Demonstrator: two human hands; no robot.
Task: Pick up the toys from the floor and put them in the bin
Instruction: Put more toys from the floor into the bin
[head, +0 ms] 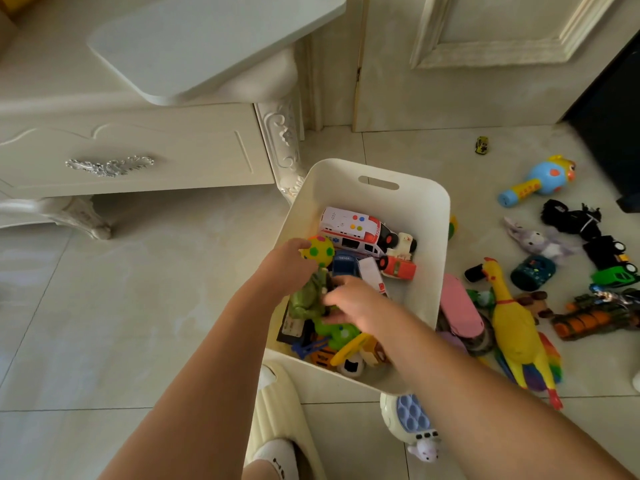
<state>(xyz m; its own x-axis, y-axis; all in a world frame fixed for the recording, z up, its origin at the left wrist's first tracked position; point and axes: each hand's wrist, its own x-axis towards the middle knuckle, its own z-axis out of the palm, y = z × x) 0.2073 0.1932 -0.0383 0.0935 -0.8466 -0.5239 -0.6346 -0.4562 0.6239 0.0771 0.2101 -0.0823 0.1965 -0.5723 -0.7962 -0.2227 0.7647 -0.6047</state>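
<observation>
A white plastic bin (427, 233) stands on the tiled floor, partly filled with toys: a white ambulance (349, 230), a blue truck (344, 265) and a red car (398, 267). My left hand (285, 266) is over the bin's left side, fingers curled around a yellow ball with green dots (317, 251). My right hand (349, 301) is blurred, fingers spread, touching a green dinosaur (308, 301) inside the bin. On the floor to the right lie a yellow rubber chicken (512, 327), a pink toy (459, 310), a purple plush (540, 240) and a blue microphone toy (540, 181).
A cream cabinet (138, 157) and a white tabletop (207, 46) stand to the left, a door (450, 81) behind. More toys lie right: a green truck (614, 275), an orange gun (595, 317), a tiny car (481, 145). A white bubble toy (412, 420) and my slipper (277, 407) are near the bin.
</observation>
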